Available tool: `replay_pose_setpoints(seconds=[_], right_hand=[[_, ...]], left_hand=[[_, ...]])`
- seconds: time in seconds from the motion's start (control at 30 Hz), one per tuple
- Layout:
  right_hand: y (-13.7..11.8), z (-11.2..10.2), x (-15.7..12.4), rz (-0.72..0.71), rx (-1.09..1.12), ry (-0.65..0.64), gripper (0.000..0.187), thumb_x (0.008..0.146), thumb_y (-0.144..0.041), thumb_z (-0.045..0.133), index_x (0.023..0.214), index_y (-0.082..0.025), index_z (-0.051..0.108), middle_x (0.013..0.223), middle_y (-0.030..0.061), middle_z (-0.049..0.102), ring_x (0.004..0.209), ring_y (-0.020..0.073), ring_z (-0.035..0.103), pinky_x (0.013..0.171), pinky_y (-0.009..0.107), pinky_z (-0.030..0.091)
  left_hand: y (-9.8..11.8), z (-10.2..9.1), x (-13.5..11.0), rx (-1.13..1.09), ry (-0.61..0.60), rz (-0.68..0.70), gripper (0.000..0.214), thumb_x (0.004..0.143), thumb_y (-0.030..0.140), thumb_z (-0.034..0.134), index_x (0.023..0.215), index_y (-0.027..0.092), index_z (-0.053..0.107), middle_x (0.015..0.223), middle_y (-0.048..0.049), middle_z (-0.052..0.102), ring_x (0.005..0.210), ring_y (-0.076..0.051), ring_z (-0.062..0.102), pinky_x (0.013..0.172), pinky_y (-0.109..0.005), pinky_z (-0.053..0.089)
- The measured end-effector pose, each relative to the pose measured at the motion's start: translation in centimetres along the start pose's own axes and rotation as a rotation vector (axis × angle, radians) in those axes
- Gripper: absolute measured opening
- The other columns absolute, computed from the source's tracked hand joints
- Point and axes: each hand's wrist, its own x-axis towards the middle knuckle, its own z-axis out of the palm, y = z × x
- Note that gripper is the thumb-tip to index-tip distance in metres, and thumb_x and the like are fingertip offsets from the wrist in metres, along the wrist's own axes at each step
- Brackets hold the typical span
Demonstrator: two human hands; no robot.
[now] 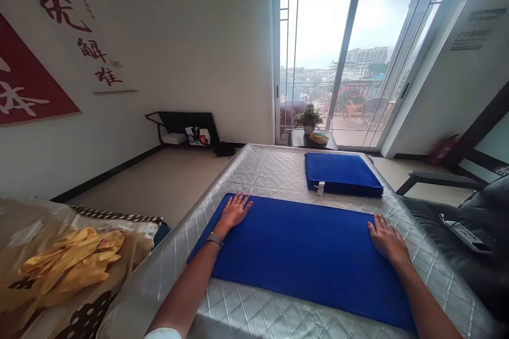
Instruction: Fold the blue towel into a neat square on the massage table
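A flat blue rectangular panel, perhaps folded cloth or board (302,254), lies across the near part of a table with a silver quilted cover (270,167). My left hand (235,211) rests flat on the panel's far left corner, fingers spread. Near its far right corner, my right hand (387,238) lies flat on the right edge, fingers stretched out. Neither hand grips anything. Beyond the panel sits a neat stack of blue folded pieces (342,172), with a small white tag (320,187) hanging at its front left.
Left of the table, a yellow cloth (75,259) lies crumpled on a plastic-covered surface. A black armchair (441,243) with a white power strip (467,234) on it stands close at the right. Behind the table, a chair (298,139) bears a potted plant (309,117) before glass doors.
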Motion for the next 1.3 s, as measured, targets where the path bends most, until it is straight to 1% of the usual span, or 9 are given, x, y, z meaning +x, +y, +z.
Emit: replay_pose_setpoints(seconds=[0.13, 0.3, 0.4, 0.57, 0.67, 0.8, 1.07, 1.17, 1.3], right_hand=[[0.4, 0.0, 0.3, -0.017, 0.015, -0.003, 0.071, 0.098, -0.042, 0.013, 0.155, -0.002, 0.03, 0.162, 0.0141, 0.028, 0.15, 0.0258, 0.024, 0.122, 0.045, 0.019], [-2.0, -1.9, -0.4, 0.031, -0.113, 0.071, 0.066, 0.098, -0.033, 0.016, 0.15, 0.0, 0.039, 0.158, 0.018, 0.036, 0.147, 0.0312, 0.029, 0.121, 0.051, 0.018], [-8.3, -3.4, -2.4, -0.11, -0.163, 0.135, 0.063, 0.099, -0.025, 0.012, 0.15, 0.003, 0.037, 0.157, 0.0194, 0.036, 0.148, 0.0293, 0.027, 0.122, 0.046, 0.013], [-21.4, -3.2, -6.2, -0.436, 0.011, -0.063, 0.065, 0.103, -0.041, 0.013, 0.157, -0.007, 0.024, 0.164, 0.0093, 0.023, 0.152, 0.0197, 0.016, 0.123, 0.038, 0.011], [-24.6, -2.1, -6.7, -0.448, 0.05, -0.144, 0.067, 0.103, -0.045, 0.013, 0.159, -0.009, 0.019, 0.165, 0.0067, 0.017, 0.153, 0.0186, 0.01, 0.124, 0.039, 0.008], [-20.9, -1.2, -5.2, -0.374, 0.006, -0.162, 0.067, 0.103, -0.047, 0.012, 0.159, -0.011, 0.018, 0.166, 0.0039, 0.015, 0.153, 0.0178, 0.01, 0.124, 0.039, 0.007], [-2.4, -0.6, -1.5, -0.061, -0.099, -0.079, 0.07, 0.1, -0.043, 0.011, 0.158, -0.004, 0.021, 0.165, 0.011, 0.019, 0.152, 0.0236, 0.015, 0.124, 0.043, 0.013], [-0.3, -0.3, -1.3, -0.033, -0.086, -0.054, 0.071, 0.099, -0.043, 0.011, 0.157, -0.002, 0.021, 0.165, 0.0115, 0.019, 0.152, 0.0233, 0.015, 0.124, 0.043, 0.013], [-1.0, -0.3, -1.4, -0.021, -0.061, -0.073, 0.071, 0.099, -0.045, 0.012, 0.158, -0.005, 0.021, 0.165, 0.0103, 0.019, 0.152, 0.0233, 0.015, 0.124, 0.042, 0.012]], left_hand=[[-4.3, -0.3, -0.6, 0.03, 0.026, -0.094, 0.069, 0.102, 0.063, 0.014, 0.159, 0.024, 0.024, 0.165, -0.0081, 0.018, 0.152, -0.025, 0.017, 0.123, -0.048, 0.012], [-4.1, 0.0, -0.8, 0.03, 0.075, -0.09, 0.072, 0.1, 0.066, 0.015, 0.158, 0.024, 0.027, 0.165, -0.0097, 0.021, 0.152, -0.026, 0.019, 0.123, -0.049, 0.014], [-3.9, 0.0, -0.8, 0.019, 0.094, -0.09, 0.072, 0.1, 0.066, 0.017, 0.158, 0.024, 0.027, 0.164, -0.0094, 0.022, 0.152, -0.026, 0.02, 0.123, -0.049, 0.014], [-4.1, 0.1, -0.8, 0.03, 0.106, -0.081, 0.071, 0.101, 0.065, 0.018, 0.157, 0.024, 0.029, 0.164, -0.0082, 0.024, 0.151, -0.027, 0.021, 0.123, -0.05, 0.015], [-4.2, 0.2, -0.8, 0.043, 0.108, -0.077, 0.07, 0.101, 0.064, 0.018, 0.157, 0.024, 0.029, 0.164, -0.0075, 0.025, 0.151, -0.027, 0.02, 0.123, -0.049, 0.015], [-4.3, 0.3, -0.7, 0.031, 0.113, -0.077, 0.07, 0.101, 0.065, 0.018, 0.157, 0.024, 0.03, 0.164, -0.0072, 0.026, 0.151, -0.027, 0.022, 0.123, -0.049, 0.015], [-4.3, 0.5, -0.5, 0.017, 0.099, -0.087, 0.071, 0.101, 0.065, 0.016, 0.157, 0.025, 0.03, 0.164, -0.0089, 0.025, 0.151, -0.026, 0.021, 0.123, -0.049, 0.014], [-4.6, 0.4, -0.4, 0.054, 0.093, -0.083, 0.068, 0.102, 0.062, 0.016, 0.157, 0.025, 0.029, 0.164, -0.0089, 0.025, 0.152, -0.025, 0.02, 0.123, -0.049, 0.012], [-3.2, -0.6, -0.2, 0.14, 0.101, -0.131, 0.069, 0.102, 0.06, 0.023, 0.156, 0.018, 0.032, 0.162, -0.0148, 0.027, 0.15, -0.029, 0.024, 0.122, -0.051, 0.012]])
